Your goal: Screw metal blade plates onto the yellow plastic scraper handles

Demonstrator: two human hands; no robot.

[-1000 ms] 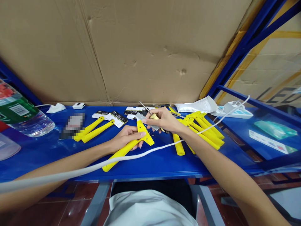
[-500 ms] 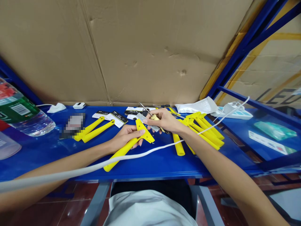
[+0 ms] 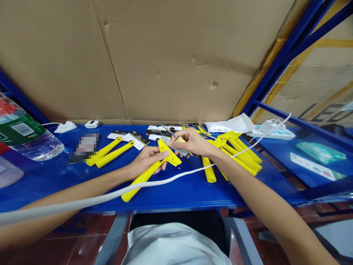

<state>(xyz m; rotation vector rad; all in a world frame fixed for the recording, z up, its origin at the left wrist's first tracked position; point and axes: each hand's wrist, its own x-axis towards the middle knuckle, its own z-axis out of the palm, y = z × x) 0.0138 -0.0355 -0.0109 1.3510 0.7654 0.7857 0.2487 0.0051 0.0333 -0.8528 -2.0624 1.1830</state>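
Note:
My left hand (image 3: pixel 149 159) is closed around the neck of a yellow T-shaped plastic scraper (image 3: pixel 143 179), its wide head pointing away to the right and its round handle toward the table's front edge. Just right of that head, my right hand (image 3: pixel 194 141) grips a screwdriver (image 3: pixel 180 139) with a pale yellow handle. Its thin metal shaft points up and left, away from the scraper. Beneath the right fingers lies a greyish translucent piece (image 3: pixel 179 151), partly hidden; whether it is held or lies on the table I cannot tell.
Several yellow scrapers (image 3: pixel 242 156) lie to the right, and two more (image 3: pixel 116 154) to the left near printed cards (image 3: pixel 139 139). A white cable (image 3: pixel 176 178) crosses in front of my arms. A large bottle (image 3: pixel 24 129) stands left; a white pouch (image 3: pixel 228 124) and power strip (image 3: pixel 278 133) lie at the back right.
The scraper's head has turned slightly in my left hand. My right hand and the screwdriver have shifted a little; both hands keep their hold.

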